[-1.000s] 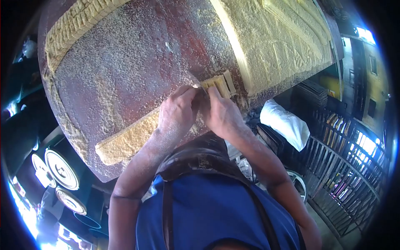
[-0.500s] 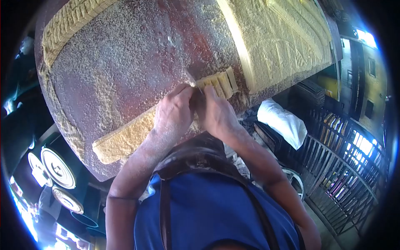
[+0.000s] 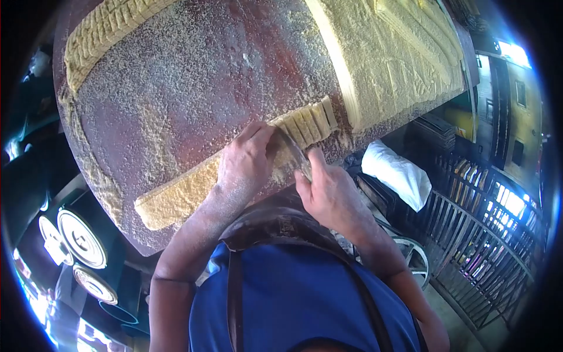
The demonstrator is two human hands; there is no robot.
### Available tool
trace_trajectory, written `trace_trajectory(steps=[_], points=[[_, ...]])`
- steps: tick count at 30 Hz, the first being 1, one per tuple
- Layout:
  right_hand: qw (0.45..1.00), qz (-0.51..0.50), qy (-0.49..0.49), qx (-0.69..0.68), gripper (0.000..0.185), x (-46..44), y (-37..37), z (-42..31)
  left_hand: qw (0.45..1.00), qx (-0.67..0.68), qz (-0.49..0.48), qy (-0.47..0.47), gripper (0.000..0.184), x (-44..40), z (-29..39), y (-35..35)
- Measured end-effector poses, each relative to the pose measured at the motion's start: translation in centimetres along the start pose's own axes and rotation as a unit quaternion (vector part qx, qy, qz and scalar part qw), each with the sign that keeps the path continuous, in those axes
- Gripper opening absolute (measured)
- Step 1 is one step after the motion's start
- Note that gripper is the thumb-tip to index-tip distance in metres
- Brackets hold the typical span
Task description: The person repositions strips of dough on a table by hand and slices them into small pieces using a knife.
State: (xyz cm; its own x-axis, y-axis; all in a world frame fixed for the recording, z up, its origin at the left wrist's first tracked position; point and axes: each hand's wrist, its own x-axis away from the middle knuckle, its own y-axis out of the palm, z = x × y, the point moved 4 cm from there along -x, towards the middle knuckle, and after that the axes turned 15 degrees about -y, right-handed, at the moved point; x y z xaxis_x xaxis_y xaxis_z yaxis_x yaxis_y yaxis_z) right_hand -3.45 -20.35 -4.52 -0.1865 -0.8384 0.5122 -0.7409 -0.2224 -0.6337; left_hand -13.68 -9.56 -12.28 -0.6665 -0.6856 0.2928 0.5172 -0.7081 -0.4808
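Observation:
A long strip of pale yellow dough (image 3: 176,202), coated in crumbs, lies along the near edge of the dark red table. My left hand (image 3: 245,158) is closed over the strip with its fingertips by the cut end. In my right hand (image 3: 335,193) is a knife (image 3: 294,151), its blade slanting across the strip just right of my left fingers. Beyond the blade stands a row of narrow cut slices (image 3: 308,124), close together, with the last one slightly apart. My right fingers wrap the knife's handle, which is mostly hidden.
A large sheet of the same dough (image 3: 399,70) covers the table's right side. Another scored strip (image 3: 108,35) lies at the far left. Crumbs are scattered over the tabletop (image 3: 217,76). A white sack (image 3: 396,173) and a metal railing (image 3: 469,234) are at the right.
My right hand has drawn back toward my body and to the right, bringing the knife blade into clearer view. My left hand stays nearly in place on the strip.

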Motion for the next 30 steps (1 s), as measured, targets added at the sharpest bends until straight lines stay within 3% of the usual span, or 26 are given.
trace_trajectory(steps=[4, 6, 7, 8, 10, 12, 14, 18, 24, 26, 30], points=[[0.995, 0.062, -0.055, 0.050, 0.030, -5.1, 5.3, 4.5, 0.999, -0.022, -0.030, -0.034, 0.021, 0.0, -0.4, 0.2], [0.992, 0.102, -0.076, 0.022, 0.040, -5.5, 4.8, 4.8, 0.999, -0.035, -0.017, -0.026, 0.019, -0.3, -0.3, -0.1], [0.995, 0.075, -0.065, 0.004, 0.054, -5.2, 4.8, 5.0, 0.999, -0.029, -0.006, -0.013, 0.020, 0.1, -0.4, 0.1], [0.994, 0.082, -0.075, 0.009, 0.054, -4.9, 4.2, 5.0, 1.000, -0.022, 0.014, -0.001, 0.020, -0.3, -0.4, 0.2], [0.962, 0.188, -0.193, 0.041, 0.061, -2.8, 3.0, 3.6, 1.000, -0.014, 0.023, 0.000, 0.021, -0.4, -0.6, 0.6], [0.963, 0.185, -0.198, 0.005, 0.058, -2.4, 3.1, 3.3, 1.000, -0.013, 0.025, -0.004, 0.023, -0.1, -0.6, 0.1], [0.986, 0.117, -0.102, 0.055, 0.056, -2.7, 4.4, 4.0, 0.999, -0.045, 0.016, -0.015, 0.024, 0.6, 0.3, -0.3], [0.993, 0.083, -0.074, 0.039, 0.048, -2.4, 2.4, 2.9, 0.999, -0.036, 0.012, -0.003, 0.025, 0.8, -0.6, -1.0], [0.984, 0.135, -0.101, 0.065, 0.046, 1.8, 2.3, -0.4, 0.999, -0.050, -0.013, 0.009, 0.026, 0.3, -1.4, -0.9], [0.994, 0.068, -0.043, 0.078, 0.045, 2.3, 2.2, -1.2, 0.999, -0.039, -0.014, 0.013, 0.025, 0.2, -1.3, -1.0], [0.995, 0.062, -0.075, 0.032, 0.037, -1.8, 3.5, -0.2, 0.999, -0.029, -0.018, 0.013, 0.022, 0.1, -1.8, -0.6]])
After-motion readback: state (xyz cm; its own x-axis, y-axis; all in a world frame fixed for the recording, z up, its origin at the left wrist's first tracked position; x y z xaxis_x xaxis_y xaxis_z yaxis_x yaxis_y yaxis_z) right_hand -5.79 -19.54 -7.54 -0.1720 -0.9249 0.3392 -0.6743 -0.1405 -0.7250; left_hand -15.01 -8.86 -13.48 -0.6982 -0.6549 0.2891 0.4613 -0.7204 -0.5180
